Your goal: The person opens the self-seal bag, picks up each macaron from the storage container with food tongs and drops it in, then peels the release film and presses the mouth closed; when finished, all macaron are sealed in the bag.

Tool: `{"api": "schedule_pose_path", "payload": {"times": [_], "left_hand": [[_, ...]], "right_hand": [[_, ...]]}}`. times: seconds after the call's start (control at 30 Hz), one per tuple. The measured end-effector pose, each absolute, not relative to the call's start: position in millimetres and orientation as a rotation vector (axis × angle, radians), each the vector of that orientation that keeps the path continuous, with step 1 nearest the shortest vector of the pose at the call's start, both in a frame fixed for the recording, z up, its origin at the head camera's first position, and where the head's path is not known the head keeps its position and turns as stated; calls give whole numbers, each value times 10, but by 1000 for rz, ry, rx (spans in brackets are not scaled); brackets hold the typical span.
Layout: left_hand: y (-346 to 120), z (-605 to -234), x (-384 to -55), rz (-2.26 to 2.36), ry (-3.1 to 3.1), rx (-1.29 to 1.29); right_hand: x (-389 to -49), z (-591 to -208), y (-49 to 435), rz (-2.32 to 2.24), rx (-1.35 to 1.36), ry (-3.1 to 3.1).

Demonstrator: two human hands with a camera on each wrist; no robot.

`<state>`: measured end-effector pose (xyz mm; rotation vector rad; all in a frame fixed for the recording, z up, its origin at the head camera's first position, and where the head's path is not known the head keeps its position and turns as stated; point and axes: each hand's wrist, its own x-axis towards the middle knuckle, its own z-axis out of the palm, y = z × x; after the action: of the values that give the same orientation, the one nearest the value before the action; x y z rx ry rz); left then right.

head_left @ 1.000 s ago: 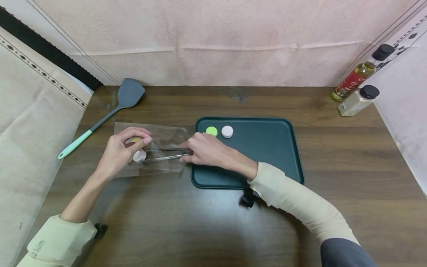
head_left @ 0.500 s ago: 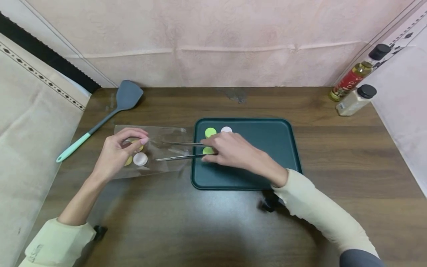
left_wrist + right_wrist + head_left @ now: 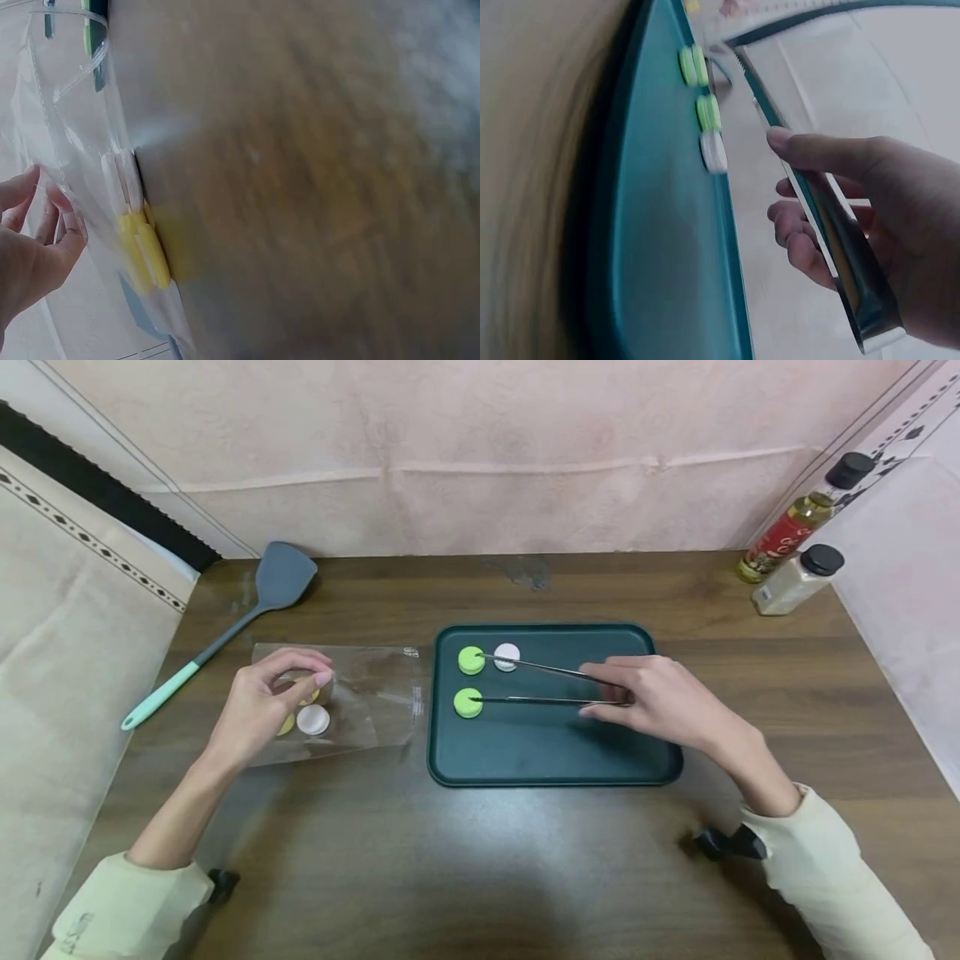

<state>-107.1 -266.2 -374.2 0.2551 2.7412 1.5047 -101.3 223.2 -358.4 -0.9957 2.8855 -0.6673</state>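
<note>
My left hand (image 3: 258, 702) pinches the upper layer of a clear plastic bag (image 3: 378, 693), lifting it a little. Inside the bag lie a white macaron (image 3: 312, 720) and yellow macarons (image 3: 142, 247), partly hidden by this hand in the head view. In my right hand (image 3: 667, 697) is a pair of metal tongs (image 3: 840, 232), arms spread with nothing between the tips. They hang over the dark green tray (image 3: 555, 756), pointing left. Two green macarons (image 3: 468, 702) and a white macaron (image 3: 507, 657) sit at the tray's left end; the tong arms overlap them in the head view.
A grey spatula (image 3: 281, 578) with a mint handle lies at the back left, beyond the bag. An oil bottle (image 3: 780, 545) and a black-capped jar (image 3: 795, 583) stand at the back right. Pale cloth (image 3: 525, 468) hangs behind the wooden table (image 3: 450, 877).
The tongs have let go of the white macaron in the bag, and my right hand has drawn them rightward over the tray. My left hand stays on the bag.
</note>
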Motion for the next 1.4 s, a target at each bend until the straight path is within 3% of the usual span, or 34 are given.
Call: {"api": "schedule_pose_path", "payload": {"times": [0.4, 1.4], "left_hand": [[-2661, -3734, -1089, 1504, 2740, 234], [-2672, -3772, -1086, 1507, 2750, 270]], "right_hand": [[-1041, -3765, 2716, -679, -919, 3043], [-1123, -3963, 2527, -686, -758, 2925]]}}
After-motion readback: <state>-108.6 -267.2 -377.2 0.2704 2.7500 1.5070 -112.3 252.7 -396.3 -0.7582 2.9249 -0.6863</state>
